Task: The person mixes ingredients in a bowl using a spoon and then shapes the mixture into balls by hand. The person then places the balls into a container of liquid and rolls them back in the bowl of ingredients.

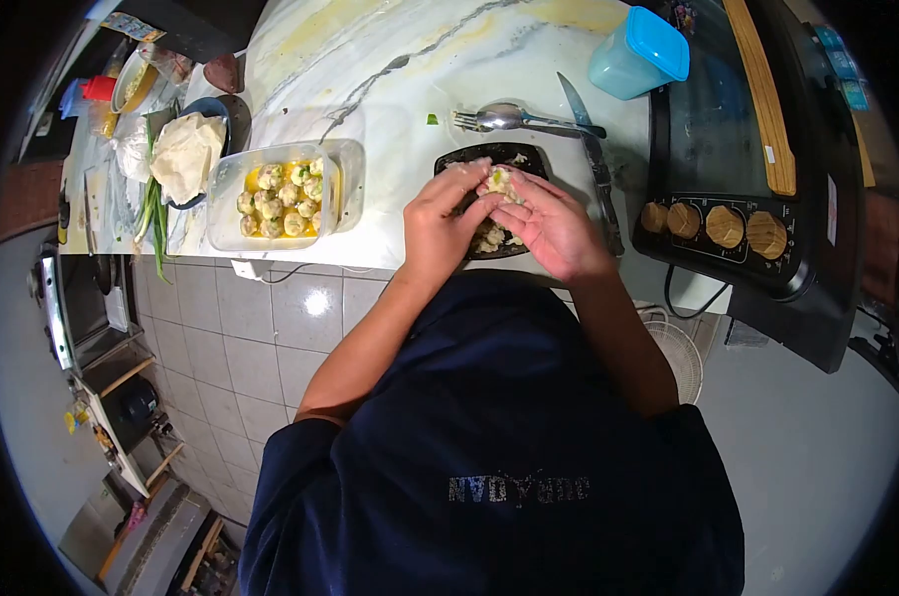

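Note:
My left hand [445, 214] and my right hand [554, 228] meet over a black dish [534, 159], their fingers closed around a small dumpling [499, 181]. Pale filling with a green bit shows at its top; the fingers cover most of its sides. Below my hands, a lumpy pale filling [491, 238] lies in the dish. To the left, a clear plastic container [233, 238] holds several finished-looking dumplings [271, 179] in orange-yellow liquid.
Thin dough wrappers [188, 157] sit on a dark plate, beside green onions [152, 219]. Beyond the dish lie a spoon [504, 116], a fork and a knife [573, 99]. A blue-lidded tub [633, 60] and a black oven [728, 214] stand to the right.

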The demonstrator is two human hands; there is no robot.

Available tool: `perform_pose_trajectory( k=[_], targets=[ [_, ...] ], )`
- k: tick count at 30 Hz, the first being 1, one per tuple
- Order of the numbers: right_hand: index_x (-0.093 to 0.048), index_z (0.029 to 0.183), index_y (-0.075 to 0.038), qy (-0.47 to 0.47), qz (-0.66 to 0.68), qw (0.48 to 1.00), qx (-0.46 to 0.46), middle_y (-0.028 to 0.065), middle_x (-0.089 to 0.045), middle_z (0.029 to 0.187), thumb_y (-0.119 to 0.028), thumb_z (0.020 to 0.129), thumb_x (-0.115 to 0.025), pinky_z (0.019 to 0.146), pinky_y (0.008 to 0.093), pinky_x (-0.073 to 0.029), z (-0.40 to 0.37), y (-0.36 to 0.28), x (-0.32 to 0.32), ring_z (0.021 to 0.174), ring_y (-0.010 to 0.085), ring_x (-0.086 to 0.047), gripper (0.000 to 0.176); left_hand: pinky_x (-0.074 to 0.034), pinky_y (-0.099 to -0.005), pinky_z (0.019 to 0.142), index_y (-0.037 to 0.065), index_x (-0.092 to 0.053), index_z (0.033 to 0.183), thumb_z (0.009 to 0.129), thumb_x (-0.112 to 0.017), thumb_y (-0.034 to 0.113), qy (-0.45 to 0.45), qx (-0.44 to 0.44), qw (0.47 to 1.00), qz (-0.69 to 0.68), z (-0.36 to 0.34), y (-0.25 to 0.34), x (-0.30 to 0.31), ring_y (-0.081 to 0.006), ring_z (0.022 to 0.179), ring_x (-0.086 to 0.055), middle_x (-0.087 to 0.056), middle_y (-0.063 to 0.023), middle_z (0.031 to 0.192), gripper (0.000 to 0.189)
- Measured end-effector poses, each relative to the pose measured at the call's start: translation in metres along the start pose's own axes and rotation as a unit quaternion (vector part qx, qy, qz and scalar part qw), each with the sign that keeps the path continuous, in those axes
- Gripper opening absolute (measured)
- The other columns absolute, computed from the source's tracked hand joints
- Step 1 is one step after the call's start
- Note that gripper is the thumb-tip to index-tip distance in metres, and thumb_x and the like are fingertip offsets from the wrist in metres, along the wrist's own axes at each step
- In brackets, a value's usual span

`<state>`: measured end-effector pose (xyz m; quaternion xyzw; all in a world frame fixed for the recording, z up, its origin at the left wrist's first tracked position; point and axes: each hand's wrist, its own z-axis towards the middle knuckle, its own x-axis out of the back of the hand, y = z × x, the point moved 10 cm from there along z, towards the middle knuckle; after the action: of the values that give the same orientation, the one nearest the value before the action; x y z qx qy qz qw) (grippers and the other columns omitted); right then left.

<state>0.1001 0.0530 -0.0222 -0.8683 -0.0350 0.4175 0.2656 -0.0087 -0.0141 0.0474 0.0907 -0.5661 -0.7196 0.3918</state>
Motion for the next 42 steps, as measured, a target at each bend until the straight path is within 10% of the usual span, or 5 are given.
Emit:
perform_pose_trajectory(
  k=[9, 19, 42],
  targets=[
    [-0.049, 0.126, 0.004, -0.113, 0.081, 0.99, 0.0, 0.0159, -0.056, 0.125, -0.009, 0.098, -0.047, 0.105, 0.0415, -0.041, -0.001, -0.006, -0.019, 0.12, 0.0262, -0.054, 0.03, -0.052, -0.0311, 0.088, 0.002, -0.071, 0.105, 0.08, -0.072, 0.002, -0.031, 0.027, 0.999, 0.026, -0.002, -0.009, -0.005, -0.0247, 0.11, -0.063, -0.068, -0.017, 0.109, 0.025],
    [-0.048, 0.127, 0.004, -0.035, 0.022, 0.998, 0.054, 0.0136, -0.054, 0.128, -0.004, 0.097, -0.048, 0.107, 0.0378, -0.039, -0.003, -0.012, -0.011, 0.123, 0.0231, -0.05, 0.031, -0.05, -0.0318, 0.092, 0.002, -0.064, 0.118, 0.086, -0.065, 0.0, -0.076, 0.016, 0.996, 0.047, -0.002, 0.003, -0.016, -0.0265, 0.116, -0.059, -0.064, -0.0169, 0.117, 0.033],
    [-0.056, 0.12, 0.002, -0.02, -0.045, 0.998, 0.046, 0.012, -0.061, 0.116, -0.011, 0.094, -0.056, 0.1, 0.0378, -0.046, -0.018, -0.013, -0.016, 0.108, 0.0212, -0.06, 0.029, -0.046, -0.0324, 0.084, -0.001, -0.065, 0.094, 0.085, -0.064, 0.0, -0.014, 0.015, 0.998, -0.058, -0.013, -0.002, -0.001, -0.0255, 0.095, -0.057, -0.059, -0.0129, 0.098, 0.009]
  ],
)
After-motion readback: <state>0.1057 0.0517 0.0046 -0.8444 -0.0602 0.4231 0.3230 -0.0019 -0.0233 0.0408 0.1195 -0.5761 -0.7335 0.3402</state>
